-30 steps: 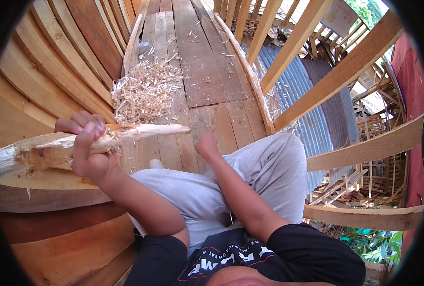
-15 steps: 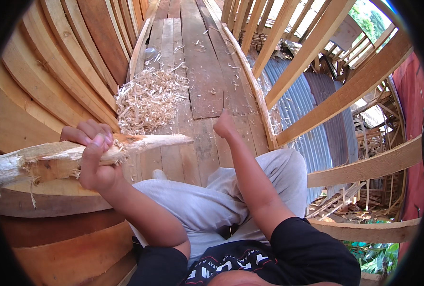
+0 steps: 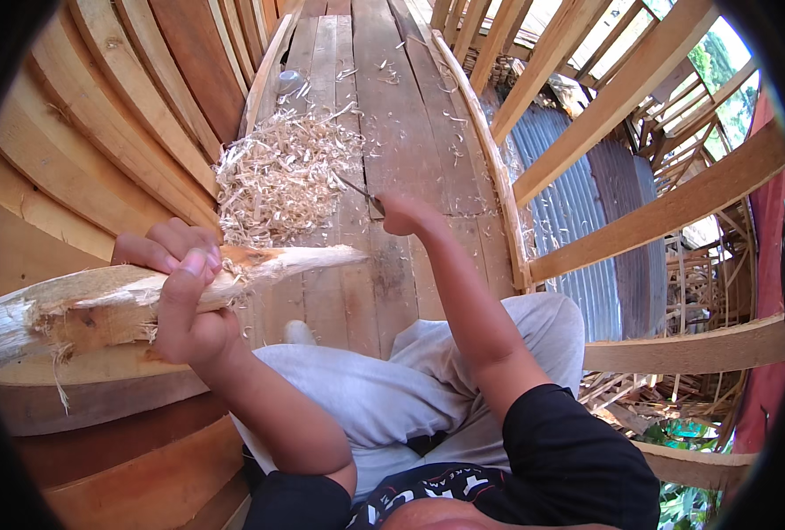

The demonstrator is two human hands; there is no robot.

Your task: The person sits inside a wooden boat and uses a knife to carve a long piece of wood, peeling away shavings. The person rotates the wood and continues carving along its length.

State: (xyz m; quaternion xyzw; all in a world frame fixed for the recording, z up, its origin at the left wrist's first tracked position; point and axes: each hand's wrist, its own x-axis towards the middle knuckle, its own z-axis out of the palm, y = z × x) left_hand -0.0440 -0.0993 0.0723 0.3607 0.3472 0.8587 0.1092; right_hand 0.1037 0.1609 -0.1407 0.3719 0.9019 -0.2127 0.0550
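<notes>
My left hand (image 3: 191, 291) grips a rough piece of wood (image 3: 83, 305) from the near side, thumb on top and fingers over its far edge. The wood lies roughly level, tapers to a pale point at its right end, and has frayed fibres hanging at the left. My right hand (image 3: 400, 215) is closed round a knife (image 3: 354, 186), whose handle is mostly hidden in the fist. Its thin dark blade points left and away, over the edge of a shavings pile (image 3: 291, 177), apart from the wood.
Curved wooden planks (image 3: 101, 150) rise at the left. Upright ribs (image 3: 618, 97) line the right, with corrugated metal sheets (image 3: 578, 221) beyond them. A small clear container (image 3: 290, 82) stands past the shavings on the plank floor (image 3: 392, 115). My grey-trousered legs (image 3: 348, 380) are folded below.
My right hand has moved left and slightly nearer. The knife has swung from pointing away to pointing left, towards the shavings. My left hand still grips the wood.
</notes>
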